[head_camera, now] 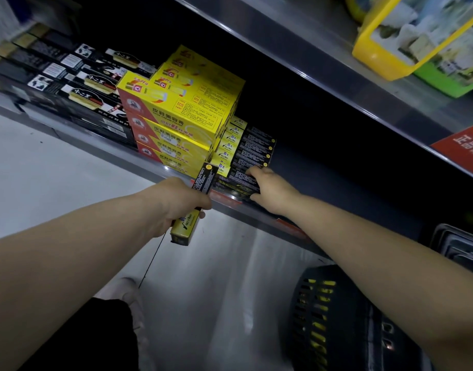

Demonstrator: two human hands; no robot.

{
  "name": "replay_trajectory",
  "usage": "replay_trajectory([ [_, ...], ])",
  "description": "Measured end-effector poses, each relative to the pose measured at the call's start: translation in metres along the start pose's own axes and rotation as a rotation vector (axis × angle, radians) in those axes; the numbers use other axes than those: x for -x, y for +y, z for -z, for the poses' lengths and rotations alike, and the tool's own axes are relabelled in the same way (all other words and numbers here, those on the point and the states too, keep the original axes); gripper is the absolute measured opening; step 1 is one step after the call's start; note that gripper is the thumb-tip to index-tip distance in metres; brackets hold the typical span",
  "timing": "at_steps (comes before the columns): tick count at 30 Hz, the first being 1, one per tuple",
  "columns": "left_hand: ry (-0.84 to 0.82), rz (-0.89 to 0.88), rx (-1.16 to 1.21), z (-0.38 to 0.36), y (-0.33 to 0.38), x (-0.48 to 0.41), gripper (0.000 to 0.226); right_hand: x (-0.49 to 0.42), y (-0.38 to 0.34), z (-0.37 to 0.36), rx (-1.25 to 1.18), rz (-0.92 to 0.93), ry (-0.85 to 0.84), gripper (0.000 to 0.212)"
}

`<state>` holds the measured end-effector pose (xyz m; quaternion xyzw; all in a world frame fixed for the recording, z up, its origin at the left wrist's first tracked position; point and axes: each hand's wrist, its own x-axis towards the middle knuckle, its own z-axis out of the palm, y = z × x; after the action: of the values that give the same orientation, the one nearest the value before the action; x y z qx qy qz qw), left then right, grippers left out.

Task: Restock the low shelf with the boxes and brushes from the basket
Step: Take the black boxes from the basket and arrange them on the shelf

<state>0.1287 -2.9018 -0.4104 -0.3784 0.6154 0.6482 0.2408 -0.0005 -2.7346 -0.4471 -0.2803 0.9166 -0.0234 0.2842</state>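
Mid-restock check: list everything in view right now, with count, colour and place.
yellow boxes: several, yellow and red, stacked mid low shelf
slim boxes: one stack, black and yellow, right of the yellow boxes
brush boxes: several, black, left on the shelf
basket: one, black, on the floor lower right, yellow items inside
framed pack: one, yellow, upper shelf
left hand: grips a spare slim box before the shelf
right hand: holds the bottom slim box

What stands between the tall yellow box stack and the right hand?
In the head view, a stack of small black-and-yellow boxes stands there, between the yellow stack and the right hand, which holds its lowest box.
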Motion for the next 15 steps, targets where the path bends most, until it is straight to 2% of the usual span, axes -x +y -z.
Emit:
replay_trajectory([
  [2, 0.001, -0.007, -0.04, -0.001, 0.0, 0.0, 0.019, 0.001, -0.004, 0.002, 0.009, -0.016, -0.006, 0.058],
  [4, 0.023, -0.037, -0.107, -0.003, 0.001, 0.0, 0.031, 0.006, -0.009, 0.013, 0.001, -0.012, -0.012, 0.075],
  [6, 0.03, -0.101, -0.152, -0.005, 0.003, 0.002, 0.04, 0.018, -0.018, 0.03, -0.087, 0.107, 0.005, 0.094],
  [7, 0.022, -0.145, -0.161, -0.006, 0.004, 0.003, 0.04, 0.025, -0.024, 0.038, -0.132, 0.218, 0.03, 0.094],
  [9, -0.014, -0.232, -0.166, -0.008, 0.008, 0.006, 0.032, 0.037, -0.034, 0.049, -0.114, 0.44, 0.077, 0.075],
  [11, -0.031, -0.282, -0.155, -0.011, 0.01, 0.008, 0.029, 0.039, -0.034, 0.055, -0.041, 0.524, 0.08, 0.051],
  [13, 0.009, -0.351, -0.185, -0.014, 0.01, 0.006, 0.04, 0.037, -0.024, 0.058, -0.069, 0.47, 0.076, 0.038],
  [15, 0.109, -0.404, -0.296, -0.016, 0.007, 0.003, 0.065, 0.034, -0.004, 0.061, -0.151, 0.33, 0.126, 0.031],
])
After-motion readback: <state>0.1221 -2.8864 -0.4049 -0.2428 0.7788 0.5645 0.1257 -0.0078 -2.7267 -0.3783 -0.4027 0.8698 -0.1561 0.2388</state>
